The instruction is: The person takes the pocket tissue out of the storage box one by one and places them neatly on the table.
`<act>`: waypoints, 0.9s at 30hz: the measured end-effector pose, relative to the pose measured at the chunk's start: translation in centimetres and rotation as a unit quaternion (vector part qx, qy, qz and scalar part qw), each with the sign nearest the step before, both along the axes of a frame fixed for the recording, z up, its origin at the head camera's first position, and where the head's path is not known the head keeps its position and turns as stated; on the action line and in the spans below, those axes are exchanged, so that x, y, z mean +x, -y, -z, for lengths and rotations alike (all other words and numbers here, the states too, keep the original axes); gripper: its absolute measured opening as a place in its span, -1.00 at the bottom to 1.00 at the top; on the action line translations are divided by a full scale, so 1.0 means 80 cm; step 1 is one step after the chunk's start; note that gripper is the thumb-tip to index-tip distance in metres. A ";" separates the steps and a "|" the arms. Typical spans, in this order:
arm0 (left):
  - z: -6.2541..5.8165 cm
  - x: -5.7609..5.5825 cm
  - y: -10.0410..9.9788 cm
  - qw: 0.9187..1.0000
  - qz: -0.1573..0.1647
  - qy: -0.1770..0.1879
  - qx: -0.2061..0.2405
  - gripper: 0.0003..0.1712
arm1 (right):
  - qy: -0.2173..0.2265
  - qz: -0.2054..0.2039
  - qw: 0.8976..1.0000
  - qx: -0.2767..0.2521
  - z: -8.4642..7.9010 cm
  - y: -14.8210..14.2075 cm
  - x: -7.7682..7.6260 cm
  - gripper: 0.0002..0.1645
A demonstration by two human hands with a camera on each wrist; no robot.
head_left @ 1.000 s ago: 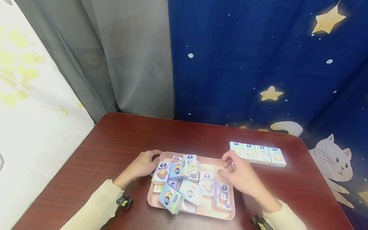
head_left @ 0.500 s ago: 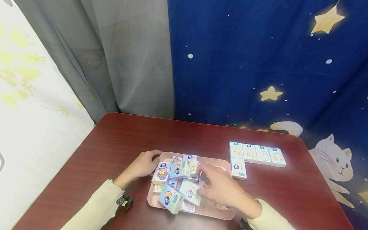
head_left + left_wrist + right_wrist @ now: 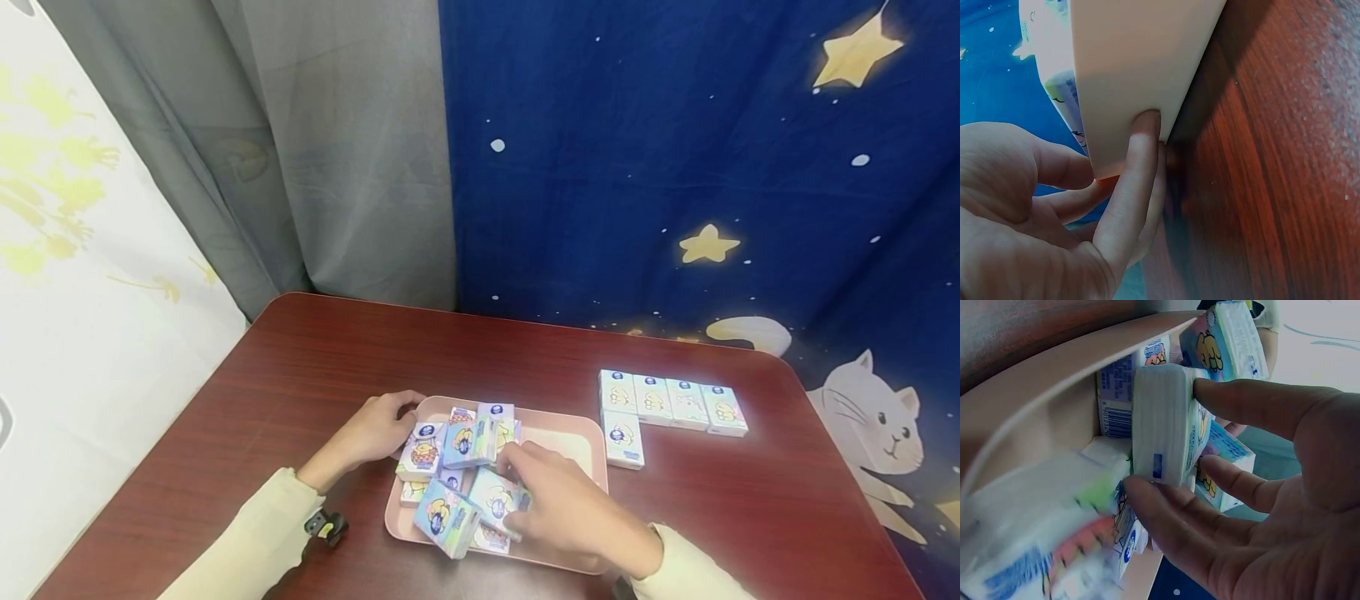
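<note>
Overall, the head view shows a shallow pink tray [image 3: 579, 442] on a reddish-brown desk [image 3: 300, 367], with a heap of printed packs [image 3: 464, 443] mainly in its left part. The left hand [image 3: 377, 427] holds the tray near its far left corner; the right hand [image 3: 558, 500], over the tray, pinches a pale pack [image 3: 493, 497] at the heap's right side. Beyond the tray's right end lie a row of four packs [image 3: 651, 400] and a fifth pack [image 3: 622, 439], adjoining the leftmost one's near end. Left wrist view: one fingertip presses the tray's outer wall, the thumb at its rim. Right wrist view: thumb and fingers span the pack's opposite edges; a blurred pack [image 3: 1035, 531] occupies the foreground.
</note>
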State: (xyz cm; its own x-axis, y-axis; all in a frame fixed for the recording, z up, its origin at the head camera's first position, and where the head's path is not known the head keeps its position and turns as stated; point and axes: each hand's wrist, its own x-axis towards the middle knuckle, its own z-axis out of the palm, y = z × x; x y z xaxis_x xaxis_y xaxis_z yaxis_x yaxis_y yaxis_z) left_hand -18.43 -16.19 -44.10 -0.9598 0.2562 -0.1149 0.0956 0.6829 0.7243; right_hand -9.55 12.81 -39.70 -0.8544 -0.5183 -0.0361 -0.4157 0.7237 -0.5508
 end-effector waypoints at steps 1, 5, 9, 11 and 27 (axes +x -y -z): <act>0.000 0.000 0.000 1.000 -0.002 0.003 0.001 -0.63 | 0.000 -0.002 1.000 0.002 0.000 0.000 0.000 -0.42; 0.000 0.001 0.001 1.000 0.000 0.008 0.005 -0.62 | 0.010 -0.005 1.000 0.006 0.001 -0.002 0.000 -0.36; 0.000 0.001 0.001 1.000 0.002 0.007 0.000 -0.62 | 0.033 0.001 0.999 0.014 -0.001 -0.003 0.003 -0.26; -0.001 0.000 0.001 1.000 0.001 0.004 -0.005 -0.63 | 0.044 0.006 0.999 0.020 -0.002 -0.004 0.004 -0.20; -0.003 0.003 0.002 1.000 -0.003 0.021 0.017 -0.63 | 0.094 -0.013 0.995 -0.016 -0.007 -0.022 -0.005 -0.29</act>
